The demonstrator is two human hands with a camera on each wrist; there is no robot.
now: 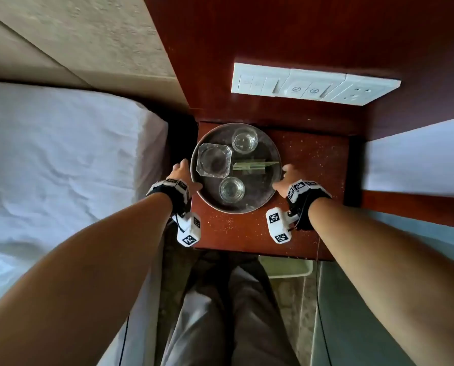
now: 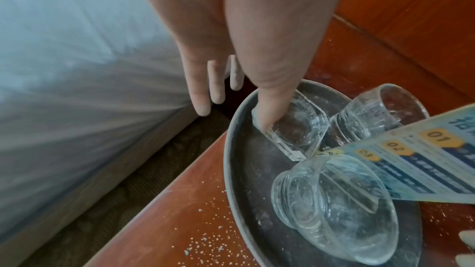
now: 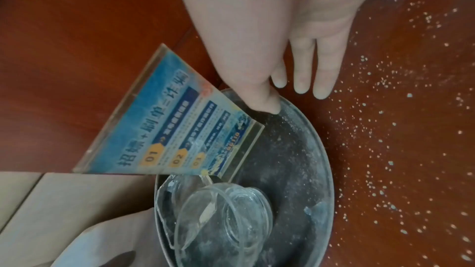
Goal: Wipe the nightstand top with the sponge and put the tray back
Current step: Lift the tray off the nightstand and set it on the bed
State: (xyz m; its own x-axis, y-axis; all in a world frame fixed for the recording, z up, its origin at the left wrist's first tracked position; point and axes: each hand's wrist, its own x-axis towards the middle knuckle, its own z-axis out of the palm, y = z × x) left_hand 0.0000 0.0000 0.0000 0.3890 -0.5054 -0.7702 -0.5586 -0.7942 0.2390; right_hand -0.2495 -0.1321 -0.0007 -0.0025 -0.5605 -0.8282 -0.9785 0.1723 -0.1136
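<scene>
The left hand and right hand flank the round grey metal tray on opposite sides, equally near it. In the wrist views each thumb lies over the rim inside the tray while the fingers extend straight down outside it; neither hand has closed, and whether the fingertips touch the rim's underside cannot be told. The tray sits between the hands on the red-brown wooden nightstand top, toward its back-left corner, nearly touching the back panel. On it: a lower clear drinking glass nearest the wrists, a square clear glass dish by the left thumb, an upright acrylic sign card by the right thumb, and a further glass beyond. White grit covers the wood beyond the right hand. Judgement: lifting straight up is freest; the glassware could slide if the tray tilts. No sponge is visible.
</scene>
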